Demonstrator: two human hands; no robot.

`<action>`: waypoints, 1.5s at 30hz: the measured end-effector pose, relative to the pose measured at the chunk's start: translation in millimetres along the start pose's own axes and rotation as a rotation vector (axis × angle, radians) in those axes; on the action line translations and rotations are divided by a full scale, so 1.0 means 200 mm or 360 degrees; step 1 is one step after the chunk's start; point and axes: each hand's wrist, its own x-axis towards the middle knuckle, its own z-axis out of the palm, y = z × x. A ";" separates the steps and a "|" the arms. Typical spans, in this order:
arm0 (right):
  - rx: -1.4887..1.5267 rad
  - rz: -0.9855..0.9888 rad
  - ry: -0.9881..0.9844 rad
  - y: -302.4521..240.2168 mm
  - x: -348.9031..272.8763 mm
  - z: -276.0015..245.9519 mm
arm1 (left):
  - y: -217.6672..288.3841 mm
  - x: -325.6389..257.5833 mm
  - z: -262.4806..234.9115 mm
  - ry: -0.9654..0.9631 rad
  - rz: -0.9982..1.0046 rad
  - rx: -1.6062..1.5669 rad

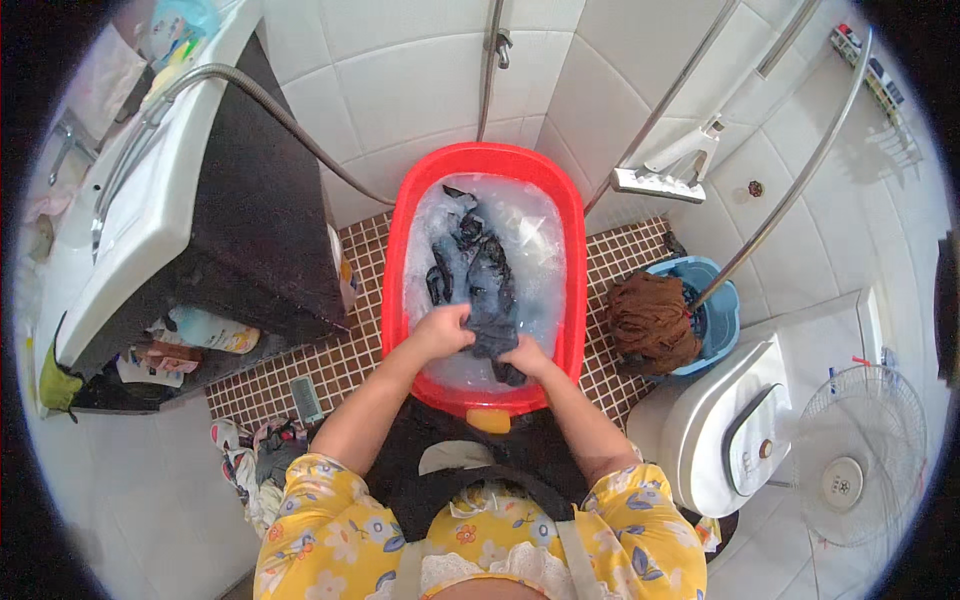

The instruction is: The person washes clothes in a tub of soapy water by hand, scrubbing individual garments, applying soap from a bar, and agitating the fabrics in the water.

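A red plastic tub [577,270] of cloudy, sudsy water stands in front of me. In it lies a wet dark garment [488,275], stretched from the tub's far part to its near part, partly under the suds. My left hand [443,331] is closed on the garment's near left side. Close by, my right hand [525,356] grips the same cloth on its near right side, fingers partly hidden by fabric. A yellow block, perhaps soap [489,420], sits at the tub's near rim.
A blue bucket [722,290] with a brown mop head [652,322] stands right of the tub, near a white toilet [725,440]. A dark cabinet with a white basin [170,200] and a hanging hose [290,125] are left. Clothes [262,470] lie on the floor.
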 end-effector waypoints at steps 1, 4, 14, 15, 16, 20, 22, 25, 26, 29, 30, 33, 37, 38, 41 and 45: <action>-0.0002 -0.0001 -0.0006 -0.04 -0.02 0.04 | 0.02 0.00 -0.02 0.0005 -0.0004 0.0000; 0.0964 -0.0128 0.0079 -0.20 -0.05 0.12 | 0.25 -0.04 -0.16 -0.0144 -0.0208 -0.0690; 0.1672 -0.0598 0.0239 -0.57 -0.23 0.19 | 0.01 -0.22 0.14 0.0216 -0.0245 -0.0924; 0.1666 -0.0599 0.0224 -0.57 -0.23 0.22 | -0.04 -0.22 0.18 0.0314 -0.0157 -0.0463; 0.1531 -0.0670 0.0285 -0.54 -0.24 0.19 | 0.05 -0.20 0.16 0.0056 0.0115 0.0357; 0.1639 -0.0650 0.0285 -0.60 -0.29 0.23 | 0.16 -0.20 0.13 -0.0332 0.0045 -0.0777; 0.1907 -0.0536 0.0139 -0.56 -0.27 0.23 | 0.16 -0.17 0.22 0.0135 0.0235 -0.1204; 0.2248 -0.0426 -0.0096 -0.57 -0.27 0.25 | 0.08 -0.14 0.33 0.0375 0.0212 -0.1342; 0.2335 -0.0453 -0.0137 -0.57 -0.28 0.25 | 0.10 -0.14 0.33 0.0374 0.0209 -0.1345; 0.2354 -0.0439 -0.0200 -0.55 -0.29 0.21 | 0.20 -0.16 0.27 0.0222 0.0207 -0.1529; 0.2355 -0.0442 -0.0194 -0.53 -0.28 0.19 | 0.21 -0.18 0.25 0.0041 -0.0062 -0.1510; 0.2209 -0.0360 -0.0243 -0.46 -0.26 0.13 | 0.20 -0.18 0.25 -0.0068 -0.0334 -0.1257; 0.1077 -0.0223 -0.0054 -0.47 -0.39 0.05 | -0.02 -0.14 0.25 0.0429 0.0212 -0.0232; 0.0896 0.0025 -0.0147 -0.44 -0.44 -0.02 | 0.06 -0.14 0.20 0.0412 0.0224 -0.0240; 0.1531 0.0244 -0.0840 -0.48 -0.57 -0.17 | 0.24 -0.20 0.04 0.0557 0.0323 0.0551; 0.1734 0.0476 -0.0446 -0.65 -0.57 0.00 | 0.31 -0.23 0.01 0.0443 0.0833 0.1110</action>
